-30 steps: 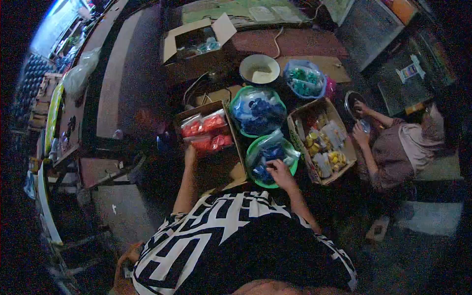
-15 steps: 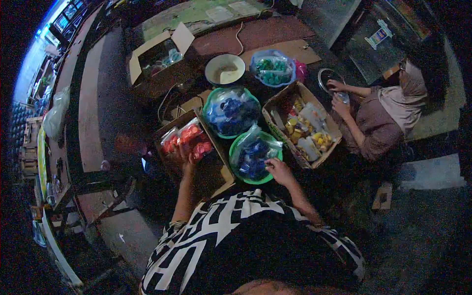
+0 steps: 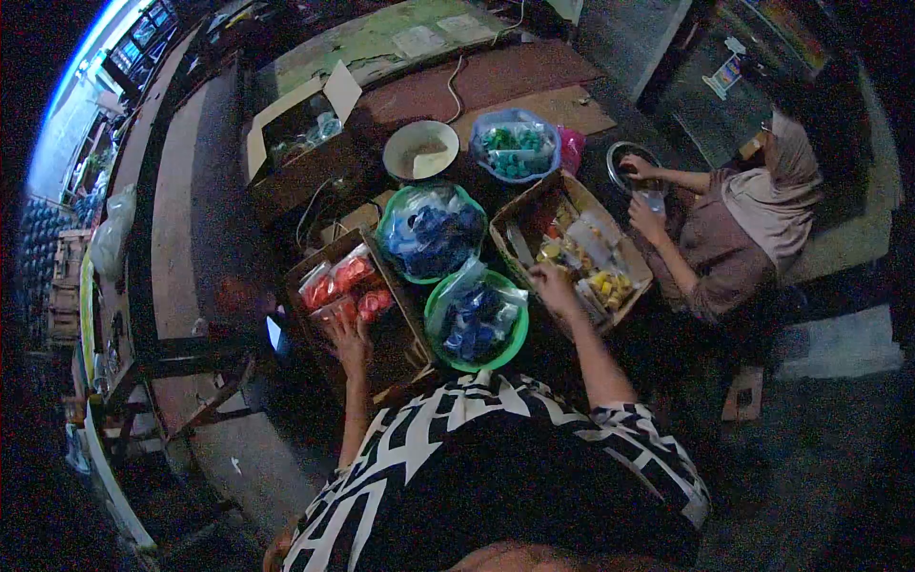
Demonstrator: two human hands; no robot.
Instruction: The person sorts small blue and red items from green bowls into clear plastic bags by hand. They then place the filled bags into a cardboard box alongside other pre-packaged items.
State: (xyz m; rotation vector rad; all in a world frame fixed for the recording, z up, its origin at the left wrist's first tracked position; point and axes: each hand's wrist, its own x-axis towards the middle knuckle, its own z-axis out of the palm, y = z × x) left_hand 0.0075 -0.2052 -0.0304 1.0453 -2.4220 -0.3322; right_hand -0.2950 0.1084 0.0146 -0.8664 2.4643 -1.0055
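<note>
My left hand [image 3: 349,341] reaches into a cardboard box [image 3: 415,329] on the left, fingers spread against the near side of clear packets of red pieces [image 3: 345,278]. My right hand [image 3: 556,289] is at the near left edge of another cardboard box [image 3: 618,319], which holds clear packets and yellow pieces [image 3: 610,283]. Its fingers are small and dim, so their grip and anything in them cannot be made out. Between my hands, a green basin [image 3: 520,336] holds clear bags of dark blue pieces [image 3: 477,316].
Behind stands a pale green basin [image 3: 385,246] of blue packets, a cream bowl [image 3: 391,160] and a light blue basin [image 3: 478,143] of green packets. An open carton [image 3: 303,153] is at back left. At right, a co-worker [image 3: 729,229] handles a clear bag beside a round metal-rimmed container [image 3: 620,157].
My right hand has left the green basin and moved right to the yellow-piece box. My left hand stays at the red packets, lower and more spread. The view has shifted slightly.
</note>
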